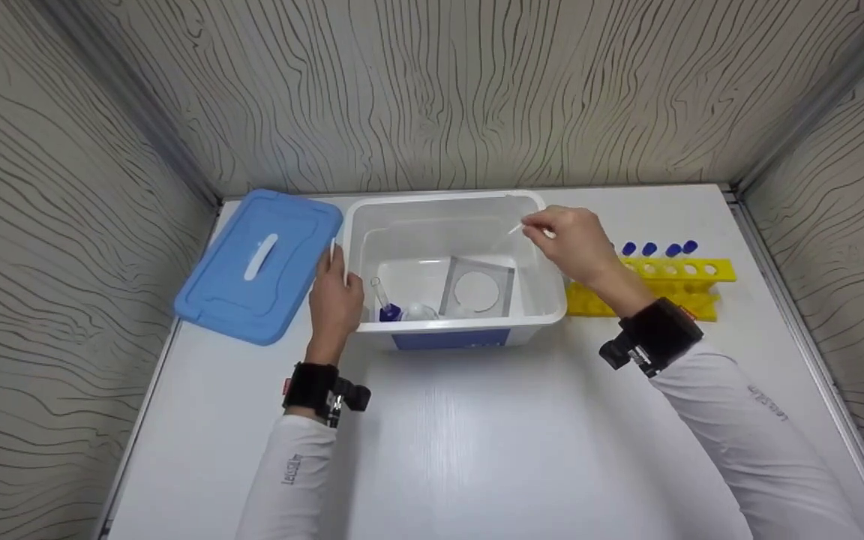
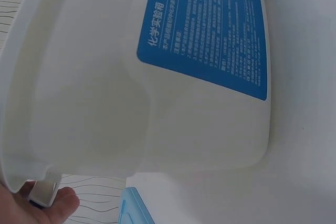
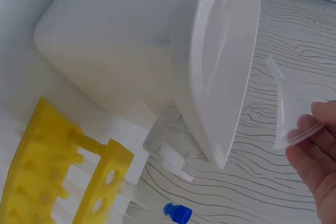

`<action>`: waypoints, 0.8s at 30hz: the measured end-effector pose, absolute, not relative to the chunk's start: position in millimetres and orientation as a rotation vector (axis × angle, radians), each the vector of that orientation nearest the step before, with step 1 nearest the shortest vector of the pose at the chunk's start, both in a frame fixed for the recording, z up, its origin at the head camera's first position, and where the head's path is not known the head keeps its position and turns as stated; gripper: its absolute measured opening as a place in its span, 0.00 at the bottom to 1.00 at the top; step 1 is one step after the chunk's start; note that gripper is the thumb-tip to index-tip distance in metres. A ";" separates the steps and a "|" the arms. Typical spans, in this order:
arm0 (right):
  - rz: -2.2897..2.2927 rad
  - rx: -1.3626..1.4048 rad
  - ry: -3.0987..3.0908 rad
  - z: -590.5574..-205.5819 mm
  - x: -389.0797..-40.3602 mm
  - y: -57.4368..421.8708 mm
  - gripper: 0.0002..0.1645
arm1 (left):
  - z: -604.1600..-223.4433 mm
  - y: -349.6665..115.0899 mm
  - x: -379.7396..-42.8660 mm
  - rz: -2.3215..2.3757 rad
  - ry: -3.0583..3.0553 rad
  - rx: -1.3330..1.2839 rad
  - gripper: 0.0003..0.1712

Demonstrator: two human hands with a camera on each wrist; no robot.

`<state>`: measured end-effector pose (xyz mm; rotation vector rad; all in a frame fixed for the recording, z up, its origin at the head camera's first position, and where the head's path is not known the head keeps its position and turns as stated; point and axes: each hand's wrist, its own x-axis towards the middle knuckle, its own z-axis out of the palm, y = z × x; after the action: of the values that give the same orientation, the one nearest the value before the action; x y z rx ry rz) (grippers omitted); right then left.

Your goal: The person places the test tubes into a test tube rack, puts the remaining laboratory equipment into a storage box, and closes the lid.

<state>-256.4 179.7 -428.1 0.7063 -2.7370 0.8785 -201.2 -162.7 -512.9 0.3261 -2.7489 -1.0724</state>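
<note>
A white plastic storage bin (image 1: 458,324) with a blue label stands at the back of the table. My left hand (image 1: 336,301) is at its left side, gripping the white side latch (image 2: 47,190). My right hand (image 1: 573,241) is raised over the bin's right rim and pinches a translucent plastic funnel (image 3: 289,114) by its wide rim. Inside the bin lie a grey square wire gauze (image 1: 443,296) with a white round centre, a clear glass tube with a blue base (image 1: 389,312), and a rounded whitish piece (image 1: 418,311) whose kind is unclear.
A blue lid (image 1: 218,281) with a white handle lies left of the bin. Right of it, partly behind my right forearm, a yellow test tube rack (image 1: 718,270) holds several blue-capped tubes. Patterned wall panels (image 1: 432,97) enclose the table (image 1: 462,450) at the back and sides.
</note>
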 end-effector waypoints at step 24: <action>-0.029 1.291 -3.138 -453.5 -276.5 144.4 0.05 | -514.2 -162.0 -202.0 -1.054 -2.746 0.323 0.34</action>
<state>-276.5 144.4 -453.5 1.2915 -3.1384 -0.0287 -202.0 -162.0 -514.2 0.3227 -2.7460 -1.0543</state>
